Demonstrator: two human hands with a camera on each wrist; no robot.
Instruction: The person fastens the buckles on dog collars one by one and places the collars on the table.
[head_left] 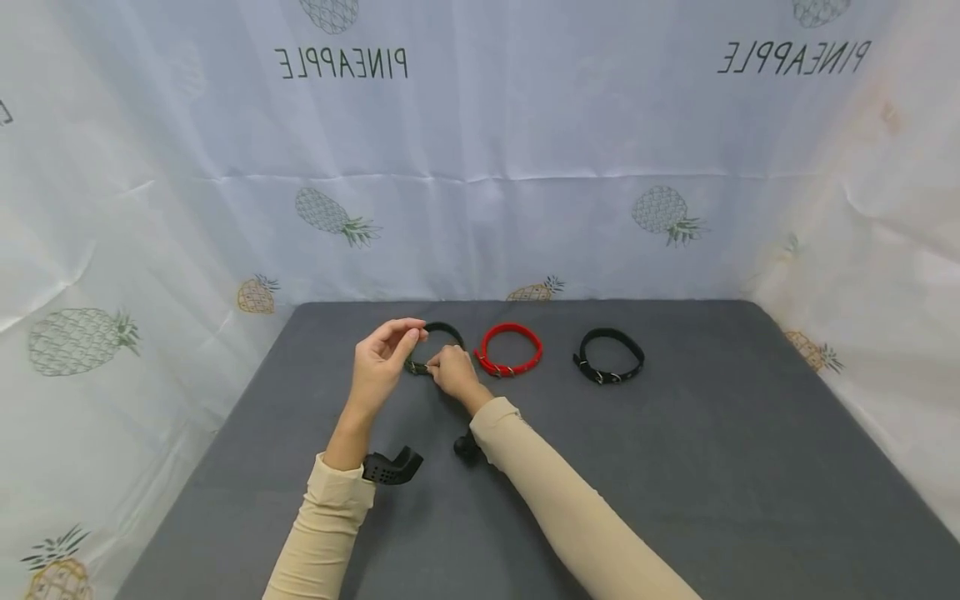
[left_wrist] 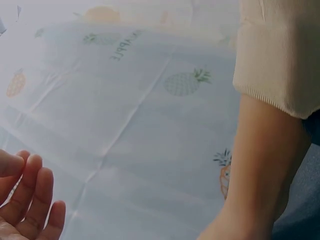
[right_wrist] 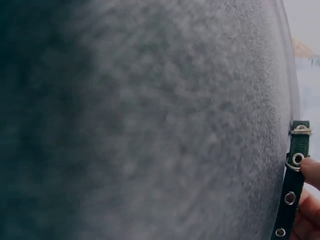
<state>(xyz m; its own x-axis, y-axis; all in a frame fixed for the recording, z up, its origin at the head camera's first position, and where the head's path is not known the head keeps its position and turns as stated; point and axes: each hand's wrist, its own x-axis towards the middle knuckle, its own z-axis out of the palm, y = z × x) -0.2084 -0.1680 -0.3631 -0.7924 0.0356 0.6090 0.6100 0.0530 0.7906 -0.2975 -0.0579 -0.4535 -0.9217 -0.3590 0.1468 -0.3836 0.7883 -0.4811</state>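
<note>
A dark green collar (right_wrist: pixel 299 143) with a metal buckle and ringed holes forms a loop at the left of the row. My right hand (head_left: pixel 456 372) pinches its strap beside the buckle, thumb at a ringed hole and fingers behind. The left hand (head_left: pixel 381 357) is raised at the loop's left side, its fingertips overlapping the collar in the head view. Seen from the left wrist, the left hand's fingers (left_wrist: pixel 31 192) are slightly bent with the thumb near the index finger, and no strap shows there.
A red collar (head_left: pixel 512 326) lies just right of the right hand, and a black collar (head_left: pixel 611 332) farther right, both buckled into loops on the grey table (head_left: pixel 720 467). Behind and beside the table hangs a white curtain (head_left: pixel 480 233) with pineapple prints.
</note>
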